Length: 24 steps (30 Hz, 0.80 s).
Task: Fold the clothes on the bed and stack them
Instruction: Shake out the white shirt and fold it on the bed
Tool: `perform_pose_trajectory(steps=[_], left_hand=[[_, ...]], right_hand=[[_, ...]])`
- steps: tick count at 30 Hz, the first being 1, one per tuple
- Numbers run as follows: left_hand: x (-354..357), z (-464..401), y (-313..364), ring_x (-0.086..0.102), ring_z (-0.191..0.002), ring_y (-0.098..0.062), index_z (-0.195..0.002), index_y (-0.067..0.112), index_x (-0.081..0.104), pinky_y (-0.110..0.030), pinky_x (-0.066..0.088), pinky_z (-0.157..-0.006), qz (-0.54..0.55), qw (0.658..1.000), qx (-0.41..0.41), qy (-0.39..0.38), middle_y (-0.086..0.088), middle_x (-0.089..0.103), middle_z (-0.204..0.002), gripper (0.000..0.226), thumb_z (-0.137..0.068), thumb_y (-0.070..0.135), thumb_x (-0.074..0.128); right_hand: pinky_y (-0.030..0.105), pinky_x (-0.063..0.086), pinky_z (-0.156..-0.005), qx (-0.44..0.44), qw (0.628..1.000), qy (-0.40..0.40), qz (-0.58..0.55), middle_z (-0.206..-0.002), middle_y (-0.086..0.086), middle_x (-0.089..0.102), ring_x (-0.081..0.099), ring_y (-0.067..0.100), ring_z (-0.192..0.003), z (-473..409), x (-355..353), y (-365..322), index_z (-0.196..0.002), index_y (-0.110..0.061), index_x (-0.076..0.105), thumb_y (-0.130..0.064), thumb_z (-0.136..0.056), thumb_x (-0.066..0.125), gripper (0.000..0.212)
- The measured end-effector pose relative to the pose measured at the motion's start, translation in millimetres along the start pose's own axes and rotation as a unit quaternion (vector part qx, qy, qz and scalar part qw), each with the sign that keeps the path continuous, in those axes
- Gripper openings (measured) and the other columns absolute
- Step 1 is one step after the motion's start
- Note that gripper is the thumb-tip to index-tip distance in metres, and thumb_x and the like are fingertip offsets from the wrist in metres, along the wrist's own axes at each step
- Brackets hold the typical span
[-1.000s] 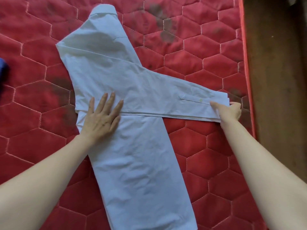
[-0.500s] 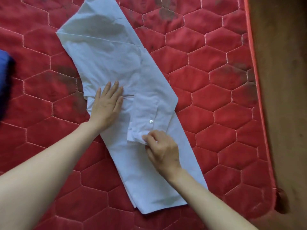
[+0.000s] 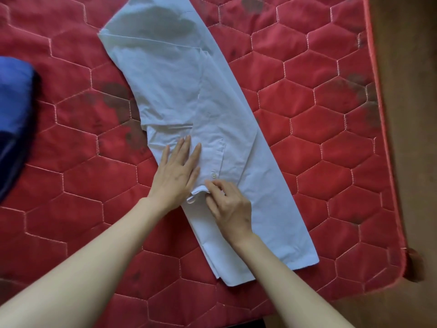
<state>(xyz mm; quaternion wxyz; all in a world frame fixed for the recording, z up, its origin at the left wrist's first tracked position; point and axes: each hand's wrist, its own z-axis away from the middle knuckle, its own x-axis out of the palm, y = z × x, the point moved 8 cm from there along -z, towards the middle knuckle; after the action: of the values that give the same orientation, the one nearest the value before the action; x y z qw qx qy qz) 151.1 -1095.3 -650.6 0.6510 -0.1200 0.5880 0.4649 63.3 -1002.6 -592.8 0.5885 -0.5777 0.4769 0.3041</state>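
A pale blue shirt (image 3: 248, 162) lies in a long diagonal strip on the red quilted bed (image 3: 331, 138), its sleeve folded down along the body. My left hand (image 3: 176, 171) rests flat on the shirt's left side, fingers straight. Right beside it, my right hand (image 3: 228, 204) pinches the sleeve's buttoned cuff (image 3: 201, 191) against the shirt, thumb and fingers curled.
A dark blue garment (image 3: 14, 114) sits at the left edge of the bed. The bed's right edge and near corner (image 3: 402, 245) border a brown wooden floor (image 3: 413, 91). Dark stains mark the quilt around the shirt.
My right hand has carried the sleeve from its spread position at the right over onto the shirt body and down along it. My left hand stayed pressing the shirt.
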Motion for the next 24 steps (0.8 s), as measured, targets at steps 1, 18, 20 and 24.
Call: perform_pose_trajectory(steps=[1, 18, 20, 24], left_hand=[[-1.1, -1.2, -0.4, 0.011, -0.148, -0.032, -0.151, 0.011, 0.025, -0.049, 0.007, -0.118, -0.005, 1.0, 0.008, 0.001, -0.017, 0.013, -0.159, 0.054, -0.102, 0.024, 0.041], [14.2, 26.9, 33.8, 0.032, -0.138, -0.044, -0.142, 0.007, 0.044, -0.058, 0.032, -0.107, -0.011, 0.999, -0.044, 0.017, -0.031, 0.027, -0.15, 0.059, -0.093, 0.037, 0.032], [10.2, 25.2, 32.0, 0.033, -0.138, -0.042, -0.142, 0.005, 0.045, -0.056, 0.034, -0.108, 0.008, 0.996, -0.072, 0.045, -0.03, 0.028, -0.15, 0.054, -0.095, 0.033, 0.042], [3.4, 20.9, 27.8, 0.04, -0.134, -0.041, -0.14, 0.004, 0.048, -0.052, 0.041, -0.103, 0.043, 0.988, -0.122, 0.079, -0.029, 0.032, -0.149, 0.054, -0.092, 0.029, 0.056]], right_hand=[[0.029, 0.051, -0.053, -0.007, 1.0, -0.016, -0.005, -0.09, -0.001, 0.069, 0.064, 0.018, -0.073, -4.0, 0.6, -0.6, -0.095, -0.016, 0.074, -0.03, -0.086, 0.058, 0.023], [0.047, -0.004, -0.119, 0.031, 0.969, -0.202, 0.135, -0.162, 0.003, -0.004, -0.006, 0.021, -0.149, -152.8, 63.7, 81.4, -0.154, -0.027, 0.004, -0.045, -0.104, 0.025, 0.057], [0.046, -0.002, -0.119, 0.05, 0.972, -0.184, 0.134, -0.162, 0.003, 0.0, -0.004, 0.021, -0.149, -162.5, 64.6, 83.6, -0.154, -0.026, 0.007, -0.047, -0.103, 0.026, 0.059], [0.047, 0.004, -0.119, -0.029, 0.971, -0.172, 0.163, -0.162, 0.004, 0.005, 0.002, 0.022, -0.149, -196.4, 60.6, 72.5, -0.154, -0.028, 0.013, -0.046, -0.101, 0.034, 0.06]])
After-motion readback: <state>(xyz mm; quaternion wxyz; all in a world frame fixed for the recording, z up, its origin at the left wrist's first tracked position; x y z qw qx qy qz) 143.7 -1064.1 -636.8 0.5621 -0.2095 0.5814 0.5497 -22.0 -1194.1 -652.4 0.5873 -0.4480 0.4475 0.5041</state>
